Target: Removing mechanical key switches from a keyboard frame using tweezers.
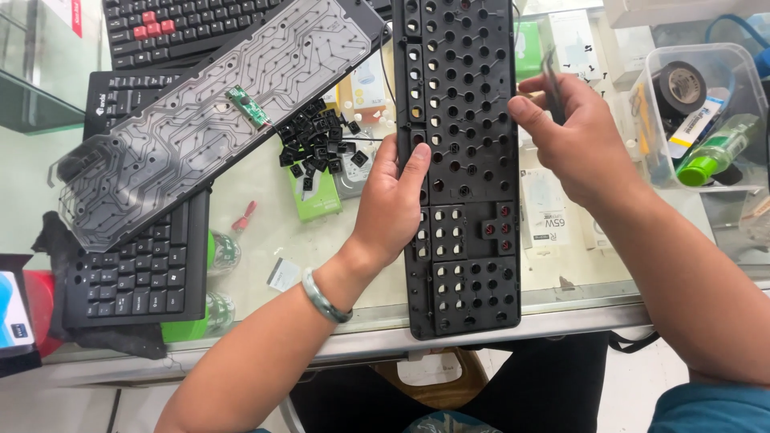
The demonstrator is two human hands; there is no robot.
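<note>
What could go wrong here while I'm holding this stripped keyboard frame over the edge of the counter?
The keyboard frame overhangs the counter edge and only your left hand steadies it, so it might tip or slide off. The loose black keycaps lie heaped beside it; a nudge could scatter them. The thin dark tool in your right hand could slip and scratch the frame.

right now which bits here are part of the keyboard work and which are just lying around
In hand:
- left hand steadying keyboard frame
- right hand with tweezers
- loose keycaps
- membrane sheet

Lying about:
- tape roll and green-capped bottle in plastic tub
- whole keyboard
</note>
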